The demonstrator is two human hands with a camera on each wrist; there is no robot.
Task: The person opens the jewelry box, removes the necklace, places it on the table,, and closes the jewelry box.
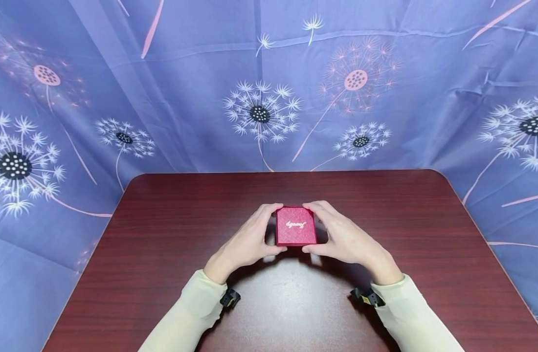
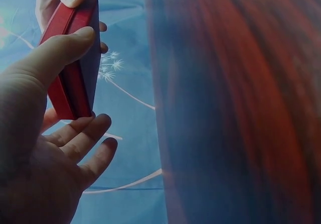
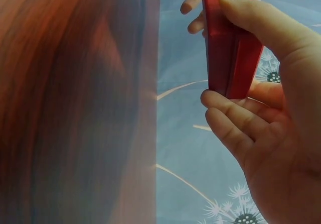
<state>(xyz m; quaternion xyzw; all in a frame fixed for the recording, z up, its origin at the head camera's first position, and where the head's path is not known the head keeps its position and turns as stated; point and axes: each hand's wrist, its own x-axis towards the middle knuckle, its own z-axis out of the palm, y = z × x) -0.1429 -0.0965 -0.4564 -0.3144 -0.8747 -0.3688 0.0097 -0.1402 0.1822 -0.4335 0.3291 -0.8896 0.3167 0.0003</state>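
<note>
A small square red jewelry box, closed, is held level between both hands over the table. Gold lettering on its lid appears upside down in the head view. My left hand pinches the box's left side, thumb on the near face and fingers at the far edge. From the other side my right hand grips it the same way. In the left wrist view a dark seam runs along the side of the box, between lid and base. The right wrist view shows the thumb pressed on the red box and fingertips at its far edge.
The dark red-brown wooden table has rounded far corners. Behind it hangs a blue cloth printed with dandelions. A small black device sits at the left wrist and another black device at the right.
</note>
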